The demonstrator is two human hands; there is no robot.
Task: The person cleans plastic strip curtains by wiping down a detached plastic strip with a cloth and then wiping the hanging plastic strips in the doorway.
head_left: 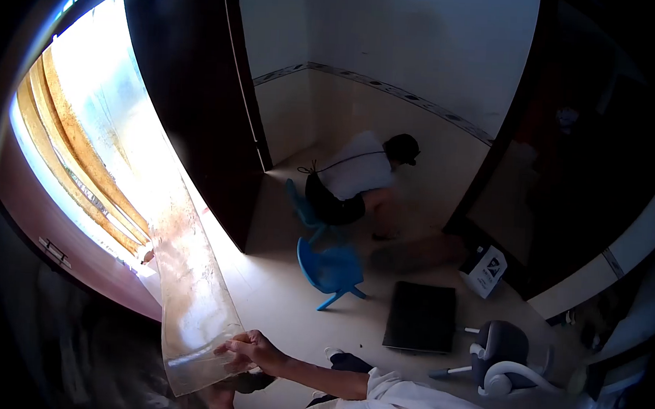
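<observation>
A long, clear plastic curtain strip (193,272) hangs from the bright doorway on the left down to the lower middle of the head view. My right hand (252,351) reaches across from the white sleeve, with its fingers closed on the edge of the strip near its lower end. Below it, at the bottom edge, part of my left hand and forearm (221,404) shows close to the strip's lower corner. Its fingers are hidden behind the plastic. Beside that forearm is a dark object (254,382) that I cannot make out.
A person (354,169) bends forward on a small chair near the far wall. Closer in stand a blue child's chair (330,269), a black flat box (420,317), a white printed box (484,271) and a grey-and-white seat (501,351). A dark door (194,89) stands beside the doorway.
</observation>
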